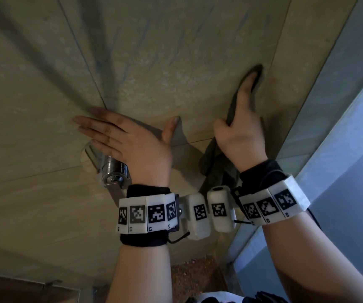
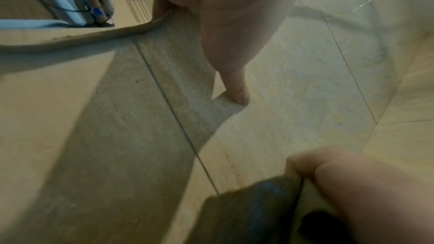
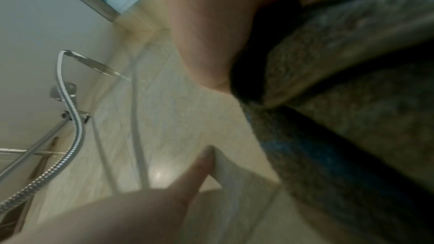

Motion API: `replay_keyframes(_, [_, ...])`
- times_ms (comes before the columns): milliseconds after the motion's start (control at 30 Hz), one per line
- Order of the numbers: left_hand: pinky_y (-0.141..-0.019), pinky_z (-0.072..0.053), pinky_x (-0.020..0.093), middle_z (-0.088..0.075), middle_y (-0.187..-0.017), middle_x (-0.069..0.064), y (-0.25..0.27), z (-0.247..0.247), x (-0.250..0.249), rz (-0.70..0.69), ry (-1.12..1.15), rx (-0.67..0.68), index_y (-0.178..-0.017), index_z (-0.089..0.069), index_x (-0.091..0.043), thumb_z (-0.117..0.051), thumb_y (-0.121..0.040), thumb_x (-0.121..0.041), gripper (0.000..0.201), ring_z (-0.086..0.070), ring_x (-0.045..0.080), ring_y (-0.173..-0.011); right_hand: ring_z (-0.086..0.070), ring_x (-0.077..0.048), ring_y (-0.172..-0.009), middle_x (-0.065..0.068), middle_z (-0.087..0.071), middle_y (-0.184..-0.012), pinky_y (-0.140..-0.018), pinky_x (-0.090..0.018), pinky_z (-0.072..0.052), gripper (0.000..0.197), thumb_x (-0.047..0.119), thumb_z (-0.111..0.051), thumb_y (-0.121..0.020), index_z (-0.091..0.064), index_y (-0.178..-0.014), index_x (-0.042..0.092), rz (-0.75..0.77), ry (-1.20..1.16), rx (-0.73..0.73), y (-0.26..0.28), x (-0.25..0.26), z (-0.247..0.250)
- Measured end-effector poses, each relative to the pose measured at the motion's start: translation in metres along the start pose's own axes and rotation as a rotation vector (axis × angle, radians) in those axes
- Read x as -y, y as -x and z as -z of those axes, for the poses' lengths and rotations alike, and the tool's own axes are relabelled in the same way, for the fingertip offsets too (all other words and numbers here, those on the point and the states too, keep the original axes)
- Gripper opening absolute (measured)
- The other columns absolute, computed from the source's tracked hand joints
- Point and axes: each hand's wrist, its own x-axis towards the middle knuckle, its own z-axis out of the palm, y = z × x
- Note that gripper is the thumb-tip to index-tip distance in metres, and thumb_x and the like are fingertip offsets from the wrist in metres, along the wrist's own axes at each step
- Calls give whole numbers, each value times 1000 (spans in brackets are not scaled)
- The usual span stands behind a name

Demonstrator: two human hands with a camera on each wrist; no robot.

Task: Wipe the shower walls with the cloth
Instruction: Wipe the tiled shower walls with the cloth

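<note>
The shower wall [image 1: 176,40] is beige tile with thin grout lines. My left hand [image 1: 119,136] lies flat on it with fingers spread and holds nothing; its thumb [image 2: 237,90] touches the tile. My right hand [image 1: 241,127] presses a dark grey cloth [image 1: 214,162] against the wall just right of the left hand. The fingers stretch up over the cloth and the thumb pinches a fold of it. The rest of the cloth [image 3: 352,99] hangs below the palm. In the left wrist view, the right hand [image 2: 364,192] and the cloth [image 2: 253,211] are at the lower right.
A chrome shower fitting [image 1: 112,169] sticks out of the wall under my left palm. A metal shower hose [image 3: 70,127] and handset [image 3: 94,64] hang further along the wall. A metal-framed panel [image 1: 329,106] borders the wall on the right. Below lies a pebbled floor [image 1: 193,281].
</note>
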Motion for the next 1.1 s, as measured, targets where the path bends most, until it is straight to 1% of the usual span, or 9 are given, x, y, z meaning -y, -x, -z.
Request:
replay_keyframes(133, [-119,2,49,8,-149,43,-2,0,1,9,3,4,-145,5,15,-30,-59,-93,143,7,51,-143,-54,-19,-58,-3,-51,-68,-55,-29,-46,93,16,-50,-91,24,-148,12,-98,23,30,9,-10,-11])
replay_keyframes(233, [-119,2,50,10,-149,43,-3,1,0,23,27,26,-145,7,15,-28,-56,-93,144,9,51,-143,-55,-16,-57,-3,-54,-68,-52,-25,-47,95,16,-50,-93,28,-146,21,-47,-12,85,10,-7,-11])
replay_keyframes(400, [-118,3,50,13,-151,39,2,6,-1,2,113,16,-146,8,13,-52,-65,-84,140,12,48,-143,-60,-23,-68,1,-56,-81,-67,-37,-55,90,15,-49,-93,17,-148,40,-9,19,127,12,-12,1])
replay_keyframes(633, [-115,10,35,12,-152,38,-12,23,5,-9,315,-139,-146,5,14,-65,-68,-75,137,11,47,-144,-58,-24,-64,-5,-56,-75,-68,-37,-55,92,14,-50,-92,22,-149,27,-70,-45,64,9,-16,1])
replay_keyframes(767, [-114,15,36,23,-150,37,-20,33,-1,44,252,0,-143,16,14,-68,-69,-70,140,21,45,-142,-59,-27,-85,-15,-60,-108,-78,-26,-46,89,10,-49,-91,14,-151,26,25,-140,-39,-5,5,16])
replay_keyframes(800, [-114,15,38,24,-149,37,-22,35,-5,67,225,35,-143,18,14,-68,-69,-70,141,22,45,-142,-58,-26,-85,-11,-60,-103,-80,-24,-46,89,11,-49,-91,14,-152,26,26,-161,-71,-9,10,19])
replay_keyframes(900, [-114,14,41,24,-149,37,-26,42,-14,134,158,116,-141,19,15,-69,-69,-69,142,23,45,-141,-59,-28,-75,2,-56,-99,-80,-41,-54,89,12,-49,-90,12,-152,28,26,-233,-98,-11,21,21])
replay_keyframes(1000, [-117,7,46,18,-150,39,-30,40,-13,142,120,132,-143,17,14,-69,-66,-72,144,16,47,-143,-47,-25,-97,-19,-48,-130,-88,-32,-42,86,6,-49,-92,8,-153,26,73,-214,-14,0,21,16])
replay_keyframes(1100, [-118,3,48,13,-151,39,-31,37,-10,136,108,141,-144,16,14,-67,-63,-75,145,13,47,-143,-48,-24,-96,-26,-49,-131,-80,-28,-44,85,4,-49,-90,3,-153,30,91,-125,-15,4,14,14])
